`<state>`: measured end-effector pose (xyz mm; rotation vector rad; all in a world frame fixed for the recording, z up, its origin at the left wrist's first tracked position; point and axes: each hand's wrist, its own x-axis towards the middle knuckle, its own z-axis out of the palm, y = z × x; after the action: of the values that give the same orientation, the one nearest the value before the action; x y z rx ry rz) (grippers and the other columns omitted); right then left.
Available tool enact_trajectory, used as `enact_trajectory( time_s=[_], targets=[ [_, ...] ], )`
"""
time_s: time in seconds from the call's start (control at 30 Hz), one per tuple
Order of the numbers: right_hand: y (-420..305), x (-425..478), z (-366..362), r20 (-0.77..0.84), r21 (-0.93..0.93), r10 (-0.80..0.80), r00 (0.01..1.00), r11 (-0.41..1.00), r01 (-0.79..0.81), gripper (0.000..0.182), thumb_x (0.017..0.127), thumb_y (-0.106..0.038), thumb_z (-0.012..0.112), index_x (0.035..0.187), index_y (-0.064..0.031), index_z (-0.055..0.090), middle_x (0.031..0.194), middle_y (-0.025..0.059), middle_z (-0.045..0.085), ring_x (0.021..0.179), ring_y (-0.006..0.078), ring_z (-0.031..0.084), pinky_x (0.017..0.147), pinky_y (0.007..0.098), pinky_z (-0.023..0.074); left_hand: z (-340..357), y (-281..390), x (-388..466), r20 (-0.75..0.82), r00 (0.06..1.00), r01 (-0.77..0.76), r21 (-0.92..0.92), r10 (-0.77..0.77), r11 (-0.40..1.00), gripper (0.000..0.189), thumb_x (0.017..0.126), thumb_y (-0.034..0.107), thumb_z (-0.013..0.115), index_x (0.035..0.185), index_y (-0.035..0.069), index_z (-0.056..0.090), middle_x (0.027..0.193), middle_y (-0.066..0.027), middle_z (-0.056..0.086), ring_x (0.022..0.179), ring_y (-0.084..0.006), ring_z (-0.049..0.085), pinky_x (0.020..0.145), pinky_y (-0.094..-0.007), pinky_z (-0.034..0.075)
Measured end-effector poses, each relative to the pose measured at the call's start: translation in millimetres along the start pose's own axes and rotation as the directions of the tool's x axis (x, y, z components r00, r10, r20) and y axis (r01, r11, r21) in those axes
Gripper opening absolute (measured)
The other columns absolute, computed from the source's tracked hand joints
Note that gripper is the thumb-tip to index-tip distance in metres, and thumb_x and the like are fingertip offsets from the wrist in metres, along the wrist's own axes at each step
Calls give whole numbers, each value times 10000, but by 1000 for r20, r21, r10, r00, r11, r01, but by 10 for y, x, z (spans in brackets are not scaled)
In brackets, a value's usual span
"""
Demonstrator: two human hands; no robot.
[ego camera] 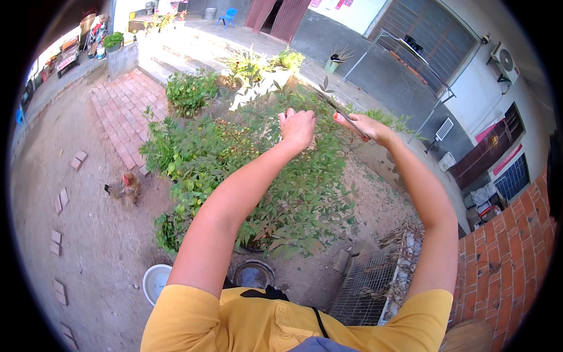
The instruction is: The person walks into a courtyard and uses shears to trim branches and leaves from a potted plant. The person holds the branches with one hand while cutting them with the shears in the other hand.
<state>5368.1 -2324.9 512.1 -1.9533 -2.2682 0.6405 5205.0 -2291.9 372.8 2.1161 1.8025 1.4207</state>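
Note:
A leafy shrub [303,189] with slender leaves fills the middle of the view, with clusters of small greenish berries [237,138] on its left part. My left hand [298,126] is over the top of the shrub, back of the hand up and fingers curled. Whether a stem is pinched in those fingers is hidden. To its right, my right hand [367,126] grips a long, thin dark tool [345,116], its exact kind unclear. The tool slants up and left, its far end close to a dark leaf sprig [325,86].
A chicken [127,187] stands on the dirt at left near brick paving [127,114]. By my body are a white basin [156,281], a dark round pan [254,273] and a wire cage [367,281]. A brick wall [506,259] rises at right; potted plants [191,90] stand ahead.

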Motion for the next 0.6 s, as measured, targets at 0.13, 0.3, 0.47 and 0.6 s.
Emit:
enact_trajectory(
  time_s=[0.13, 0.3, 0.47, 0.6],
  targets=[
    [-99, 48, -106, 34, -70, 7, 999, 998, -5, 794, 630, -881, 475, 716, -95, 539, 531, -25, 329, 449, 99, 378, 417, 273, 274, -17, 14, -5, 17, 1000, 0, 15, 0, 1000, 198, 880, 296, 533, 903, 159, 674, 879, -52, 670, 959, -276, 530, 854, -419, 324],
    [-134, 95, -201, 6, -148, 40, 999, 988, -39, 777, 649, -860, 488, 616, -84, 492, 515, -25, 348, 424, 97, 385, 393, 272, 309, -46, -6, -23, 14, 1000, -4, 32, 3, 999, 196, 882, 296, 532, 901, 161, 673, 886, -47, 671, 961, -272, 533, 856, -415, 324],
    [-96, 114, -215, -19, -201, 37, 999, 979, -40, 746, 700, -824, 487, 628, -81, 492, 531, -22, 383, 420, 91, 376, 377, 260, 301, -61, 48, -29, 33, 999, 14, 47, -16, 999, 192, 883, 287, 531, 896, 164, 677, 886, -41, 673, 962, -271, 535, 850, -413, 325],
    [-22, 168, -152, -20, -101, -29, 999, 995, 27, 790, 723, -826, 443, 721, -44, 554, 549, -13, 380, 430, 102, 361, 395, 263, 292, -45, 54, -15, 44, 999, 2, 48, -4, 999, 191, 883, 281, 530, 894, 167, 683, 895, -40, 676, 962, -274, 534, 845, -414, 326]
  ],
)
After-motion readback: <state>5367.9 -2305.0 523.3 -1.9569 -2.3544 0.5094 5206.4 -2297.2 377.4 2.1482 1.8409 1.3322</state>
